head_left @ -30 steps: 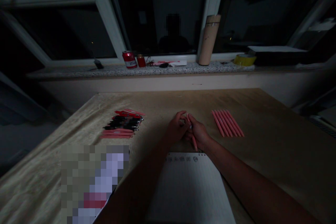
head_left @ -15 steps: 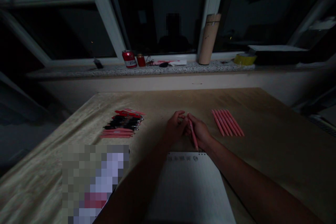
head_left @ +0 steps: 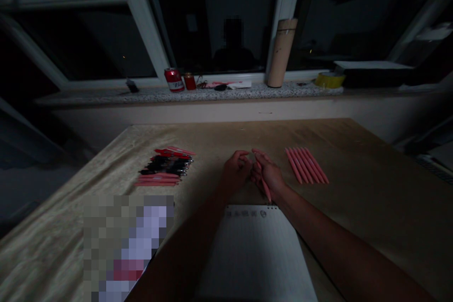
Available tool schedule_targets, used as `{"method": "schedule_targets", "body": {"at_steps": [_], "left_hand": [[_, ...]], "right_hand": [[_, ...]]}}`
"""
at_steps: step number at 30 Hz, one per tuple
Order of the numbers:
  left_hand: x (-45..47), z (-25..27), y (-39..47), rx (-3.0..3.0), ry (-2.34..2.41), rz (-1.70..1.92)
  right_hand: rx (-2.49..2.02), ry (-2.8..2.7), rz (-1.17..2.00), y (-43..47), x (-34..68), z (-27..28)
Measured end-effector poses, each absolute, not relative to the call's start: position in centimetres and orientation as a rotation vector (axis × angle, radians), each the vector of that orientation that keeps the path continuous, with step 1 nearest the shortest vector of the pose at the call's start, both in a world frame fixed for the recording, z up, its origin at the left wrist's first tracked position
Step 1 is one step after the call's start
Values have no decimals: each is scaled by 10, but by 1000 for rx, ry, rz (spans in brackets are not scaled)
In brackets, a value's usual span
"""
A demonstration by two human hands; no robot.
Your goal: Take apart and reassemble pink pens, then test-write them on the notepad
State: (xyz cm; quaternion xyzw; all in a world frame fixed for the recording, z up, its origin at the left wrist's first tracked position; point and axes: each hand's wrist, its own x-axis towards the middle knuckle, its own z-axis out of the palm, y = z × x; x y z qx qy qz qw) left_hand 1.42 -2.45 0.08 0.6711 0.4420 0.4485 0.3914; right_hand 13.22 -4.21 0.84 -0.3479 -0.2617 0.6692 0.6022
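Between the side edges of the desk, right hand pinches a pink pen; left hand curls (grip unclear).

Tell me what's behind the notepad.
Past the notepad are the left hand and the right hand, which holds a pink pen; farther back, the windowsill. Whatever lies directly beneath the hands is covered and cannot be seen.

Shows bare left hand and right hand, bare forearms, narrowing at the wrists; too dim for finer detail.
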Motion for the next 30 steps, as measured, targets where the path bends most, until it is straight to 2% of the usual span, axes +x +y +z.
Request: {"method": "schedule_targets", "body": {"at_steps": [30], "left_hand": [[13, -1, -24, 1783, 1106, 1096]], "right_hand": [[-815, -608, 1529, -40, 131, 5]]}}
